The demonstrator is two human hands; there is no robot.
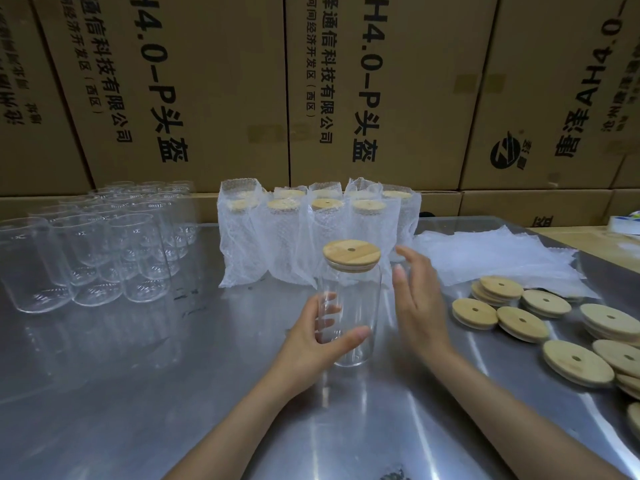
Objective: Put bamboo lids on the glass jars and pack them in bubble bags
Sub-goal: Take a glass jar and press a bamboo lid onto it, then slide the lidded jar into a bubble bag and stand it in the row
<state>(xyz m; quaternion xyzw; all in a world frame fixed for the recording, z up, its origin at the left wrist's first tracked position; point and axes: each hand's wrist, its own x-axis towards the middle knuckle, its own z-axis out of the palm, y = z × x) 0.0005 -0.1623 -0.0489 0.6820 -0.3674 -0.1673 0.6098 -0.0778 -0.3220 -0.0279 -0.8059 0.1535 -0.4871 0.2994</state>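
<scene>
A clear glass jar [356, 306] stands upright at the middle of the steel table, with a round bamboo lid [351, 255] on its mouth. My left hand [317, 337] grips the lower part of this jar, thumb in front and fingers behind the glass. Just right of the jar, my right hand [417, 299] is held with straight fingers and holds nothing. Several loose bamboo lids [575, 362] lie on the table at the right. A flat pile of bubble bags [498, 254] lies behind them.
Several lidless glass jars [100, 247] stand in rows at the left. Several lidded jars in bubble bags [311, 230] stand at the back centre. Brown cardboard boxes [207, 91] form a wall behind the steel table [145, 393]. A wooden surface [595, 240] adjoins at the far right.
</scene>
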